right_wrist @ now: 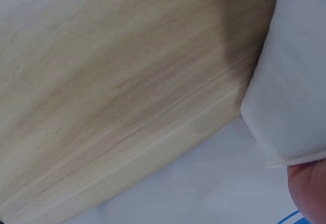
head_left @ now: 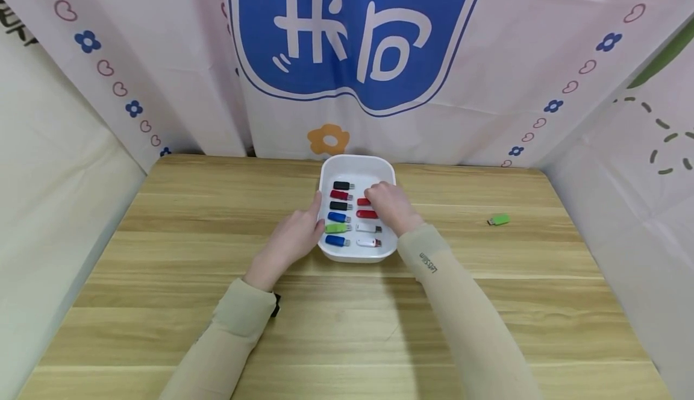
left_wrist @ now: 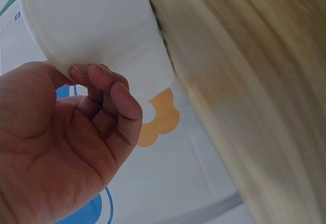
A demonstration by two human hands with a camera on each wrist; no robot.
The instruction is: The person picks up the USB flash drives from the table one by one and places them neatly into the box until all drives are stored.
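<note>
A white plastic tray (head_left: 358,259) stands near the back of the table with two columns of USB flash drives in it. My left hand (head_left: 295,236) grips its left rim; in the left wrist view, the thumb and curled fingers of that hand pinch the tray wall (left_wrist: 97,15). My right hand (head_left: 391,206) reaches over the right rim, fingers curled down onto a red USB flash drive (head_left: 362,202), partly hidden by them. Just below lies another red flash drive (head_left: 365,214), then a white one (head_left: 368,228). The right wrist view shows little of that hand, beside the tray's side (right_wrist: 290,81).
A green flash drive (head_left: 499,220) lies alone on the wooden table (head_left: 336,328), to the right. The tray's left column holds black, red, blue and light green (head_left: 338,228) drives. A printed white cloth (head_left: 282,129) hangs behind the table.
</note>
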